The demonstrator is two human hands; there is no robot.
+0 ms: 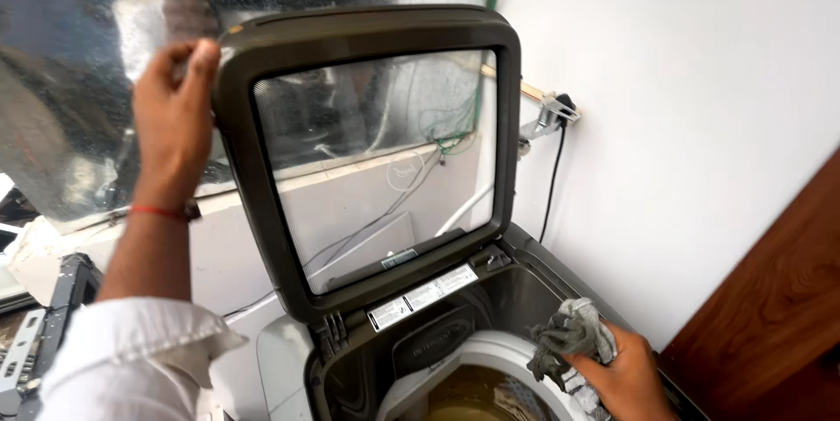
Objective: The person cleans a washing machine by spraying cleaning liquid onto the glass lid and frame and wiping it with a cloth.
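Observation:
A top-loading washing machine (525,285) stands with its dark-framed glass lid (367,150) raised upright. My left hand (175,110) grips the lid's upper left corner; a red thread circles that wrist above a white sleeve. My right hand (626,377) holds a crumpled grey cloth (569,338) over the right rim of the white drum opening (477,382). Murky water shows inside the drum.
A white wall (691,123) rises to the right, with a tap and black hose (551,119) fixed to it. A brown wooden door (779,316) fills the lower right. A frosted window (79,80) lies behind the lid, and a grey object (35,333) sits at the lower left.

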